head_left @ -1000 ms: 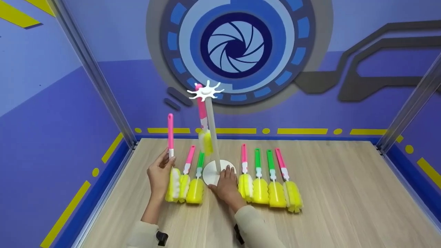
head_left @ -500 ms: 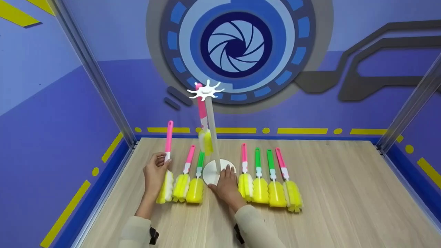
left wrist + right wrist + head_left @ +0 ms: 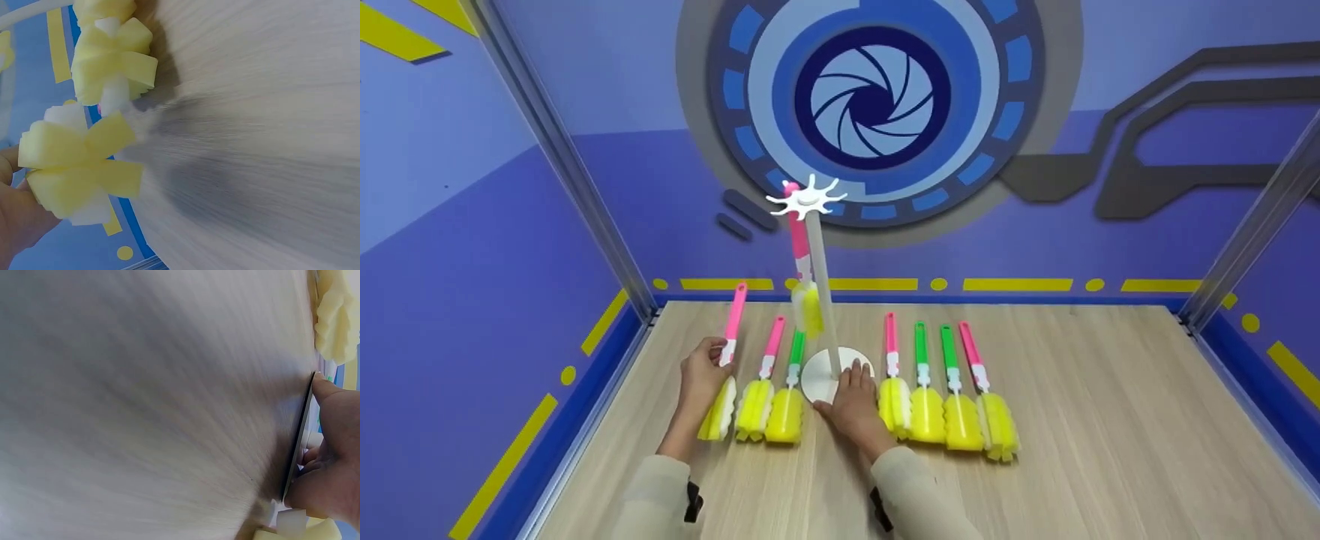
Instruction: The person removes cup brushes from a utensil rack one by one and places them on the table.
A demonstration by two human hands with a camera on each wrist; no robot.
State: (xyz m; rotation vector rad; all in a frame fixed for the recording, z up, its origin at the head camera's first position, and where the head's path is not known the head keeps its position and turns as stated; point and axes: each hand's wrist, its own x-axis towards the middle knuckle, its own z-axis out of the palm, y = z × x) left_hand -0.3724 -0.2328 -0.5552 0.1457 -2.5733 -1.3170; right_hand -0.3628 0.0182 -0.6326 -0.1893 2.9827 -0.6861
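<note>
My left hand (image 3: 701, 382) pinches a pink-handled bottle brush (image 3: 736, 311) at the white neck below its handle. Handle up, the brush tilts slightly right; its yellow-and-white sponge head (image 3: 79, 169) appears close up in the left wrist view, near the tabletop. Flat on the round white base (image 3: 814, 382) of a stand rests my right hand (image 3: 855, 405), fingers extended towards the pole (image 3: 823, 292). The base's thin edge (image 3: 298, 439) lies under that hand in the right wrist view. From the hooked white top (image 3: 808, 199) hangs another pink-handled bottle brush (image 3: 799, 238).
Left of the base lie a pink-handled brush (image 3: 772, 345) and a green-handled brush (image 3: 786, 412). Several more brushes (image 3: 928, 416), pink and green, lie in a row to its right. Wooden tabletop (image 3: 1110, 420) extends further right. Printed walls (image 3: 960, 247) enclose the back and sides.
My left hand has shifted left and lowered the brush, moving its sponge away from the neighbouring brush. The brush handle now leans right. My right hand stays on the base.
</note>
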